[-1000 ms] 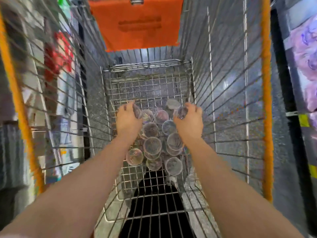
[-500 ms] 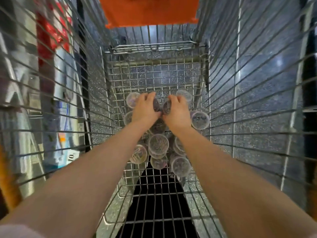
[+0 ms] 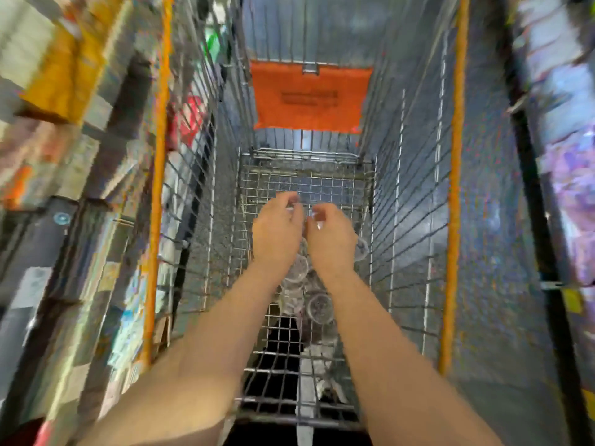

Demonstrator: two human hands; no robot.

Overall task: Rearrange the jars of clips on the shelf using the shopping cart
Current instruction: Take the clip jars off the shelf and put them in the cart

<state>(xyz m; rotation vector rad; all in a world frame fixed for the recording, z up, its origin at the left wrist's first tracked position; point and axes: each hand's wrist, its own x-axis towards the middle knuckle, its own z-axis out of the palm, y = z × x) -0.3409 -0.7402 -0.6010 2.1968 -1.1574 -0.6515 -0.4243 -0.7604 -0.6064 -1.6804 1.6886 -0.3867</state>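
Observation:
I look down into a wire shopping cart (image 3: 405, 220) with orange rim rails. Several clear round jars of clips (image 3: 318, 305) lie clustered on its mesh floor, partly hidden under my arms. My left hand (image 3: 277, 230) and right hand (image 3: 331, 239) hover side by side above the pile. The fingers of each are curled round a clear jar. The held jars show only as glints at the fingertips. One more jar (image 3: 360, 249) peeks out to the right of my right wrist.
An orange plastic flap (image 3: 310, 94) hangs on the cart's far end. Blurred store shelves with packaged goods (image 3: 64, 91) stand close on the left, and another shelf (image 3: 566, 175) on the right. The cart's wire walls rise on both sides of my arms.
Both hands came together over the pile, closed round jars and rose higher above the cart floor. The view tilted up, so the orange flap and shelves show more.

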